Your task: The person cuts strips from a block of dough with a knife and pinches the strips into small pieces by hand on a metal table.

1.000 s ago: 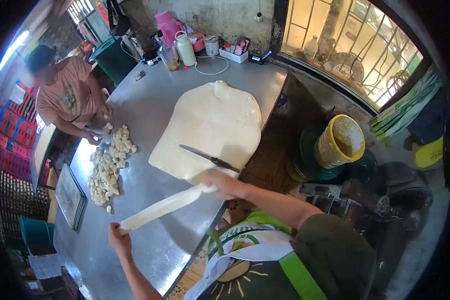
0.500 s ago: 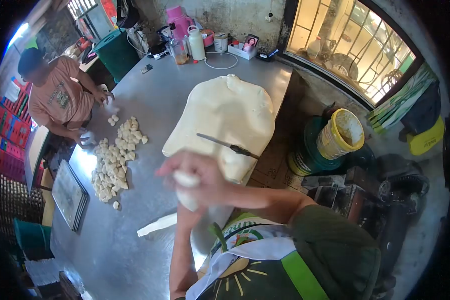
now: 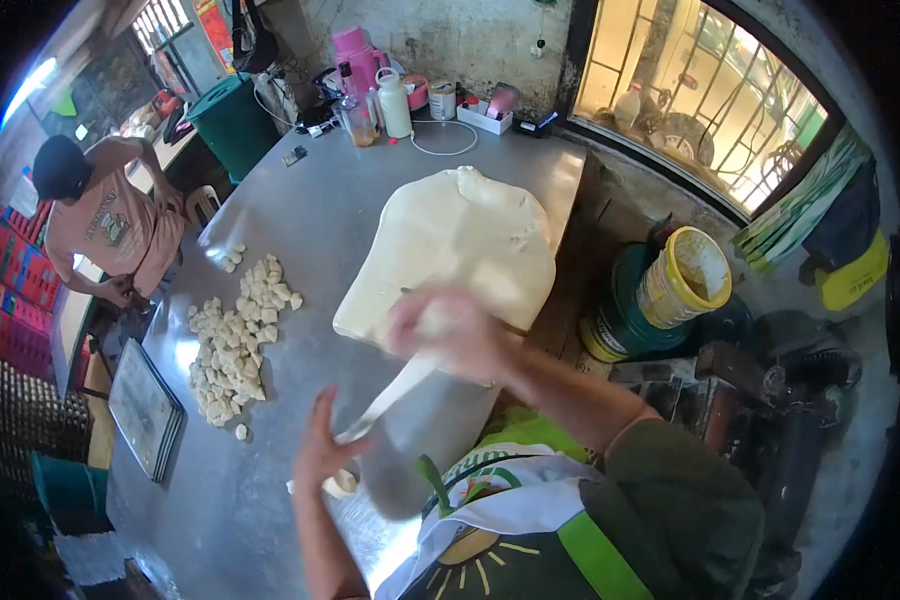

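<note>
A narrow dough strip [image 3: 400,392] stretches slantwise between my two hands above the metal table. My right hand [image 3: 445,330], blurred by motion, is at its upper end, over the near edge of the big dough sheet [image 3: 455,240]; its fingers are smeared. My left hand [image 3: 328,445] is at the strip's lower end with its fingers apart. Under my left wrist lies a small piece of dough [image 3: 342,485]. The knife on the sheet is mostly hidden behind my right hand. A pile of cut dough pieces [image 3: 228,360] lies to the left.
A co-worker [image 3: 110,220] stands at the table's far left side. Stacked trays [image 3: 145,410] lie on the left edge. Bottles and a pink jug [image 3: 358,55] stand at the back. Right of the table are a yellow bucket [image 3: 682,280] and a dark machine [image 3: 705,385].
The hands, which were together over the table half a second ago, have moved apart, with the strip between them. The co-worker's hands have drawn back from the dough pieces.
</note>
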The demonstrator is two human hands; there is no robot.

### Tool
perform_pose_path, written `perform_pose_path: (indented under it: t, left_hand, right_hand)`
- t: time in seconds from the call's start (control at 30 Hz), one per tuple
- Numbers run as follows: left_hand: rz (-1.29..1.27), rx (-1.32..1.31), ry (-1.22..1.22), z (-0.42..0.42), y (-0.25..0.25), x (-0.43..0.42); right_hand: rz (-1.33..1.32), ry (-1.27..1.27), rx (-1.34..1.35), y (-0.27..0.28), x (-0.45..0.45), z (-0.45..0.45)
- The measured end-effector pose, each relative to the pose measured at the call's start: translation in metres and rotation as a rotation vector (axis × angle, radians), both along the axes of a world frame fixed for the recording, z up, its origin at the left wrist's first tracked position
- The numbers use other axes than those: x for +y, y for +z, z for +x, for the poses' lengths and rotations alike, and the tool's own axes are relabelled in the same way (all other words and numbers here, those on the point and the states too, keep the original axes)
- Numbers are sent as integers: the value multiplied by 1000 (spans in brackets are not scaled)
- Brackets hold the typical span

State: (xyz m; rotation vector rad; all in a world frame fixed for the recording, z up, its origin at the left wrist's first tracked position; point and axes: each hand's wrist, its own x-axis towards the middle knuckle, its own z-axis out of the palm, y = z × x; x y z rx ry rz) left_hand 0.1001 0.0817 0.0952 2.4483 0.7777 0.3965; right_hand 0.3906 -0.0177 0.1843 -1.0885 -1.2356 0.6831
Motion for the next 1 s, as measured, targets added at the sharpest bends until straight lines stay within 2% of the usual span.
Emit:
perform_pose_path:
  t: [0.03, 0.07, 0.1, 0.13, 0.17, 0.2, 0.27, 0.3, 0.4, 0.47, 0.5, 0.53, 0.57, 0.6, 0.7, 0.77, 0.83, 0.93, 1.0]
  left_hand:
    - [-220, -152, 57, 27, -4, -28]
    - [-440, -308, 116, 47, -10, -45]
    - [-437, -308, 114, 37, -112, -55]
    - [-205, -50, 295, 17, -203, -74]
    - [28, 212, 474, 23, -292, -47]
    - [32, 213, 481, 37, -243, -50]
    - [-273, -344, 395, 25, -135, -70]
    - [-426, -624, 341, 49, -69, -77]
    - [-371, -595, 394, 16, -60, -43]
    - [-318, -557, 441, 3, -37, -29]
    - [-316, -558, 444, 11, -22, -32]
    - [-242, -752, 495, 41, 32, -42]
    - [-166, -947, 543, 58, 60, -46]
    - [-167, -950, 545, 52, 51, -42]
    - [-69, -549, 373, 18, 6, -17]
    - [-120, -520, 375, 29, 20, -22]
    - [-235, -449, 377, 37, 33, -32]
    - [-152, -421, 328, 27, -1, -17]
    - [-110, -408, 300, 32, -4, -16]
  right_hand:
    - [-26, 84, -96, 6, -1, -36]
    - [-102, 196, -79, -10, 1, -63]
    - [-245, 288, -123, 8, -8, -80]
    - [-392, 384, -169, 28, -16, -92]
    - [-391, 392, -171, 24, -16, -96]
    - [-334, 413, -155, 16, -14, -98]
    - [-224, 447, -117, -2, -7, -102]
    - [-224, 450, -114, -11, 3, -105]
    - [-210, 361, -227, -26, 47, -117]
    - [446, 188, -249, -20, 77, -111]
    - [448, 192, -248, -19, 80, -105]
    - [395, 221, -368, -18, 80, -96]
    - [339, 248, -488, -18, 78, -88]
    - [281, 277, -608, -19, 74, -82]
    - [365, 224, -648, -22, 55, -66]
    - [412, 194, -668, -26, 56, -63]
    - [324, 223, -657, -41, 56, -67]
    - [238, 215, -621, -50, 52, -71]
    - [147, 171, -556, -53, 46, -74]
